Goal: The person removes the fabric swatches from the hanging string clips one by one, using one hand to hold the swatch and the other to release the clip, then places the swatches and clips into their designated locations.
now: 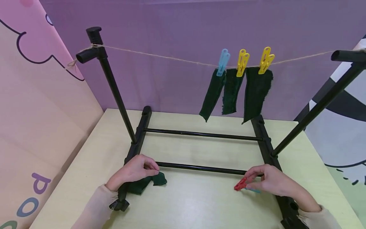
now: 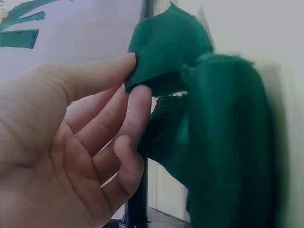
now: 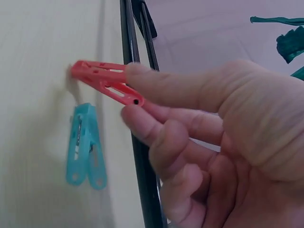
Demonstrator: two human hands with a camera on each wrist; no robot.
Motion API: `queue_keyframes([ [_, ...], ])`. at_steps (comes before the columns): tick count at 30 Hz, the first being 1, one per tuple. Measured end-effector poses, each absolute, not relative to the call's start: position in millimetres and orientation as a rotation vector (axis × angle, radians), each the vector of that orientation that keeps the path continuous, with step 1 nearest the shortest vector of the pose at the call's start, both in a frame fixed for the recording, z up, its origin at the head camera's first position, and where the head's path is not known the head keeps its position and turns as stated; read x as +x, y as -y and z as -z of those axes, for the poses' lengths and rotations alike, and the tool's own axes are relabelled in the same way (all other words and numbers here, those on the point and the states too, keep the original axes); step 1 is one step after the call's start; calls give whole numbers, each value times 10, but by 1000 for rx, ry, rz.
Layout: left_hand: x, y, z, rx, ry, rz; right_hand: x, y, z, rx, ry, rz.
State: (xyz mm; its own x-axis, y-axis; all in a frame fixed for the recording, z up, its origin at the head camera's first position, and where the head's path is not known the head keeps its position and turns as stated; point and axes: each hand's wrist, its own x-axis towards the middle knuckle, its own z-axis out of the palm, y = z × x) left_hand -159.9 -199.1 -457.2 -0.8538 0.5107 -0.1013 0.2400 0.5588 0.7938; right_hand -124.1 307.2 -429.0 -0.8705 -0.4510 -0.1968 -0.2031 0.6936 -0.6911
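My left hand (image 1: pixel 137 170) pinches the edge of a dark green cloth piece (image 1: pixel 159 179) between thumb and fingertips, at the left foot of the black frame. Beside it lies another green cloth (image 1: pixel 140 186), which looms large in the left wrist view. My right hand (image 1: pixel 270 180) holds a red clothespin (image 1: pixel 240 184) by its handle ends, between thumb and fingers, low over the table. Just by it a blue clothespin (image 3: pixel 85 147) lies on the table, mostly hidden behind the hand in the head view.
A twine line (image 1: pixel 171 58) runs between the posts of the black frame (image 1: pixel 206 136). From it hang three green cloths (image 1: pixel 257 92), held by a blue clothespin (image 1: pixel 223 62) and two yellow clothespins (image 1: pixel 242 63). Low crossbars span the table (image 1: pixel 197 203) in front of a purple backdrop.
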Motion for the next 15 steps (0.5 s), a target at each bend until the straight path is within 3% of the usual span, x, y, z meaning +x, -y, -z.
queue_keyframes([
  [15,-1590,2012,4667,660,-2515,-1108,-1213,-3146,4333,-369,-2425,914],
])
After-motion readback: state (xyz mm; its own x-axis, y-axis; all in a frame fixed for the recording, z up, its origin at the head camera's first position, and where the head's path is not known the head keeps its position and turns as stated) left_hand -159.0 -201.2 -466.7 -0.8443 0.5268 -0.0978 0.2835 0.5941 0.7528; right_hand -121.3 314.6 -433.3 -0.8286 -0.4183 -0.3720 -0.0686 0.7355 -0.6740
